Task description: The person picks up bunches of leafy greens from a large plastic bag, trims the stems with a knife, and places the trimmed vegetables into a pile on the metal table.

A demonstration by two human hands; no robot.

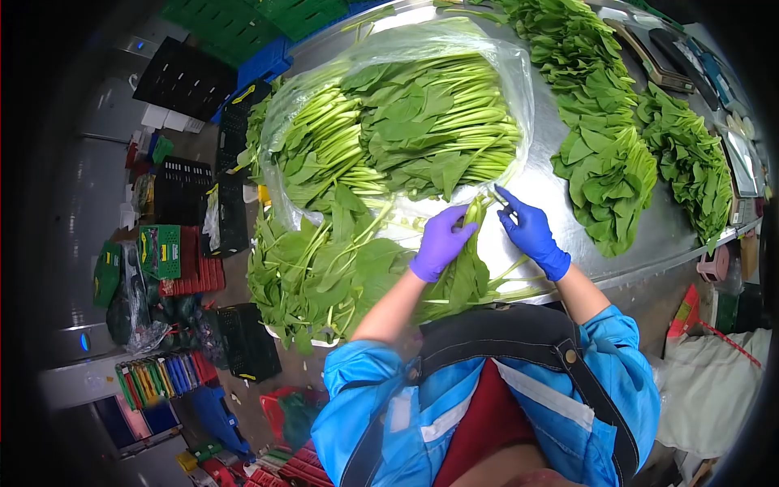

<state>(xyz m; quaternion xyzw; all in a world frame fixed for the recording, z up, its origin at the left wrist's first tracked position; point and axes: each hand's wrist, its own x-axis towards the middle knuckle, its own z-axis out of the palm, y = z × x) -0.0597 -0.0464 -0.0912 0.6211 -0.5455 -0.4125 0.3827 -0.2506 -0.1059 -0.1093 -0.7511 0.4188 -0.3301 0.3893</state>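
Note:
My left hand [442,242], in a purple glove, is closed around a small bunch of leafy greens [466,272], its stem ends up and its leaves hanging toward my apron. Close beside the stem ends, my right hand [531,234], in a blue-violet glove, grips what looks like a small knife [511,215], mostly hidden by the fingers. Just beyond both hands, a clear plastic bag [523,89] lies around stacked greens [438,122] with their cut stems aligned. Loose leafy greens [324,272] are heaped left of my left hand.
Long rows of leafy greens [604,154] and more bunches [686,158] lie on the metal table [544,174] to the right. Scales or trays [661,61] stand at its far right edge. Black crates [243,333] and green crates [160,252] are on the floor at left.

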